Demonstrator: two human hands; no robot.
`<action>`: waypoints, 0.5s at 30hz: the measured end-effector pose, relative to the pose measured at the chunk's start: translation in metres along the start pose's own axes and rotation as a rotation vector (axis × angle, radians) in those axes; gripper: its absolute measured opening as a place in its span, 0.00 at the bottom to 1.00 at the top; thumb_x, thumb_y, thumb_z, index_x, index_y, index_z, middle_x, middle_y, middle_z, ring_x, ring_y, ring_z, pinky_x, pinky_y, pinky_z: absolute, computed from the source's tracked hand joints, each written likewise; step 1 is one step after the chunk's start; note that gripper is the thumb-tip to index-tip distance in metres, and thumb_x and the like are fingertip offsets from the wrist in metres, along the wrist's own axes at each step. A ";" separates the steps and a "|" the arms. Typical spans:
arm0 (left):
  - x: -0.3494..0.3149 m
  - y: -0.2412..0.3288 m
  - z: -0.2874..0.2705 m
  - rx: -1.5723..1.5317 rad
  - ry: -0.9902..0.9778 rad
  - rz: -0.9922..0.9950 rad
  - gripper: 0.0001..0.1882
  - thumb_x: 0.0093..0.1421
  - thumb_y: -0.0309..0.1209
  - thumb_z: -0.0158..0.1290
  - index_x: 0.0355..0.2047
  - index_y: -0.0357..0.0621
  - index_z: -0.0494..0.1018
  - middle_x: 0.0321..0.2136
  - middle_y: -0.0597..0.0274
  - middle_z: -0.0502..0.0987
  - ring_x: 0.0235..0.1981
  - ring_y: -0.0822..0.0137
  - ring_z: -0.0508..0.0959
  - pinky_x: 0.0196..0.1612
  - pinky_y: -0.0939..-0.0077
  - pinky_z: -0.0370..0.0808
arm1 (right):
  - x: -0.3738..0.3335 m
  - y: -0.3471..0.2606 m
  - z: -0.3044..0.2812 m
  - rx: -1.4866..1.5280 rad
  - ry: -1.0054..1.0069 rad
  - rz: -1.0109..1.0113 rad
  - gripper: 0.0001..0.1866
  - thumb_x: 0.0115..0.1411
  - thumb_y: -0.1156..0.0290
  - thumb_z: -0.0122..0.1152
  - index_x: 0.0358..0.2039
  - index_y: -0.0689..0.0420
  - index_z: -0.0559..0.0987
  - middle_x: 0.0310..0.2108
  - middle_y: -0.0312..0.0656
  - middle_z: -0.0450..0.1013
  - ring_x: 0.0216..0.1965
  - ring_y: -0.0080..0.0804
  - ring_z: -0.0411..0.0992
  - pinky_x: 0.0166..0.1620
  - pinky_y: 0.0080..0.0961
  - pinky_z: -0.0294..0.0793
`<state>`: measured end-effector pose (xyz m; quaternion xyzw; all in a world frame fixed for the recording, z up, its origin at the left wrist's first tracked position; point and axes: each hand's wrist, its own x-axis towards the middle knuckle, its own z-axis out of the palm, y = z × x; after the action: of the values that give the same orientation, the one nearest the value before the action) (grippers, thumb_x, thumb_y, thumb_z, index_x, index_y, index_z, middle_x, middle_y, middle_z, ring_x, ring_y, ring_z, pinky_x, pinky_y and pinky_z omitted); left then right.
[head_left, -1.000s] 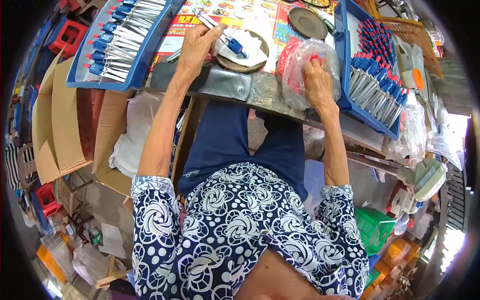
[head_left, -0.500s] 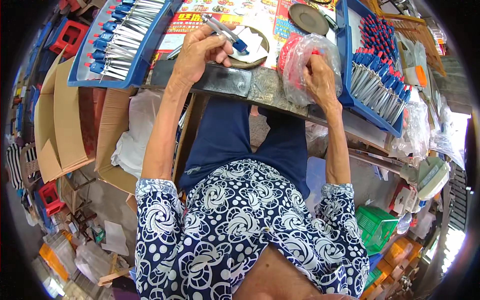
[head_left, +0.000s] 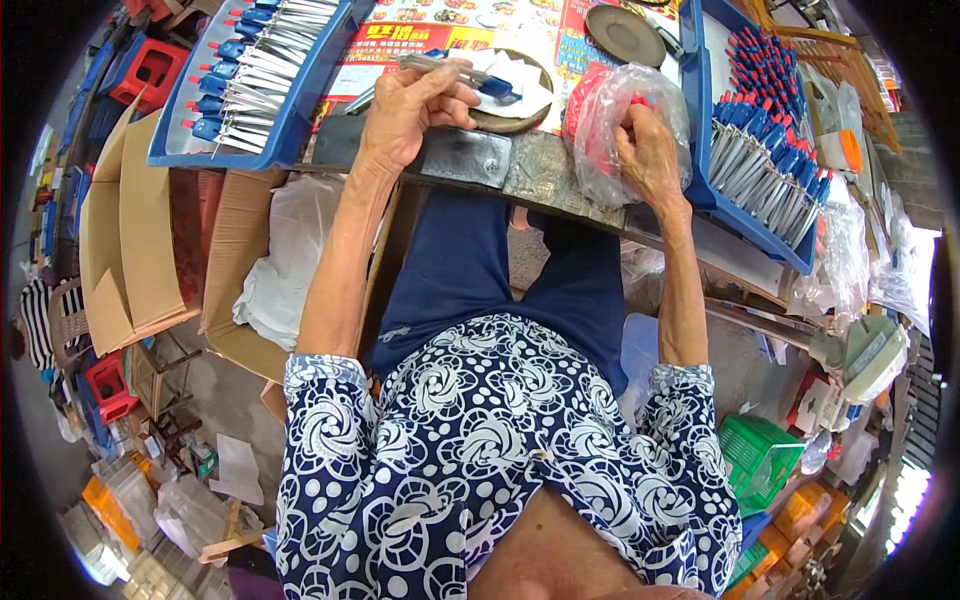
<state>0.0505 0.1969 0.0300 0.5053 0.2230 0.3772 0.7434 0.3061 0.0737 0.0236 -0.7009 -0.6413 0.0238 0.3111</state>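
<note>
Above the near edge of the work table, my left hand is closed on what looks like a drawing compass, with silver legs and a blue head pointing right. Under that head lies a round dish with white paper-like pieces on it. My right hand reaches into a clear plastic bag that has red contents. Its fingers are pinched together inside the bag mouth, by a small red piece. What they grip is partly hidden by plastic.
A blue tray of similar compasses with red tips stands at the left. Another blue tray, packed with more, is at the right. A second round dish lies farther back. Cardboard boxes stand left of my legs, a green crate at lower right.
The compass in my left hand has tilted from a slant toward nearly level, its blue head swinging right. My right hand stays in the bag, its fingers shifted slightly. The whole view moved a little.
</note>
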 end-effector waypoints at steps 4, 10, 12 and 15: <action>0.001 -0.001 0.000 0.070 0.091 0.023 0.16 0.56 0.36 0.49 0.36 0.34 0.71 0.20 0.57 0.74 0.15 0.75 0.71 0.22 0.80 0.74 | 0.001 0.002 0.001 0.023 0.000 -0.003 0.05 0.48 0.75 0.47 0.23 0.64 0.66 0.23 0.55 0.67 0.28 0.54 0.66 0.38 0.41 0.64; 0.002 0.000 0.003 0.037 0.131 0.028 0.15 0.55 0.37 0.50 0.32 0.34 0.72 0.17 0.59 0.73 0.13 0.76 0.69 0.19 0.81 0.73 | 0.000 0.000 0.000 0.017 0.027 -0.022 0.05 0.49 0.76 0.48 0.25 0.65 0.67 0.22 0.54 0.67 0.25 0.49 0.67 0.30 0.36 0.64; 0.001 0.000 0.003 0.040 0.146 0.030 0.15 0.54 0.36 0.51 0.31 0.32 0.71 0.16 0.58 0.73 0.13 0.76 0.70 0.18 0.81 0.74 | 0.001 -0.001 0.001 0.017 0.024 -0.002 0.05 0.50 0.76 0.48 0.25 0.65 0.67 0.20 0.53 0.66 0.22 0.46 0.67 0.28 0.35 0.64; 0.001 -0.001 0.003 0.030 0.151 0.026 0.15 0.54 0.36 0.52 0.31 0.33 0.71 0.16 0.58 0.73 0.13 0.77 0.70 0.17 0.81 0.74 | 0.000 -0.001 0.000 0.032 0.033 -0.011 0.06 0.50 0.75 0.48 0.25 0.65 0.67 0.19 0.53 0.66 0.21 0.45 0.67 0.27 0.35 0.64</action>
<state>0.0537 0.1962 0.0299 0.4895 0.2775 0.4205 0.7117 0.3053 0.0734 0.0238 -0.6926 -0.6394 0.0207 0.3331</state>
